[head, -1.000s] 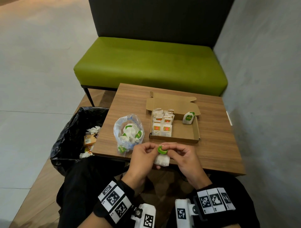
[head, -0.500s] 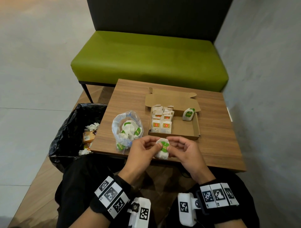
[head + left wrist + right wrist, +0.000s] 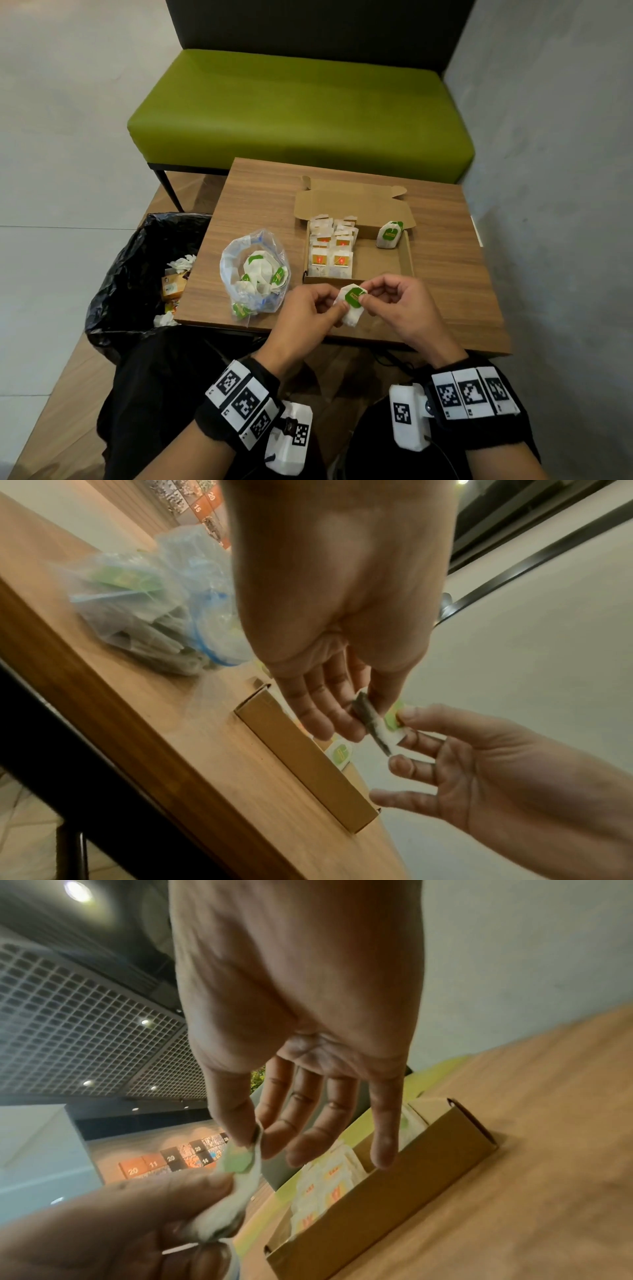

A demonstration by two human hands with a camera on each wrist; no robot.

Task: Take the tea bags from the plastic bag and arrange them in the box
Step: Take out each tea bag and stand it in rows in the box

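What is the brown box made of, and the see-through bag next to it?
The box looks like plain matte cardboard: brown, with folded flaps. The bag seems thin clear plastic: crinkled, shiny, tea bags showing through it. Both sit on a wood-grain table, possibly laminate.

A seating corner in a public indoor space, probably a mall or commercial lobby. A green padded bench (image 3: pixel 301 106) with a dark upholstered back (image 3: pixel 318 31) stands at 12 o'clock, against a grey concrete-look wall (image 3: pixel 555 144) at 3 o'clock. A small wooden table (image 3: pixel 445 267) sits before it; a bin lined with a black bag (image 3: pixel 137 267) is at 9 o'clock. Large pale floor tiles (image 3: pixel 61 171) spread left. The right wrist view shows a grid ceiling (image 3: pixel 78 1031) with recessed spotlights and a distant wall of numbered panels (image 3: pixel 171 1158).
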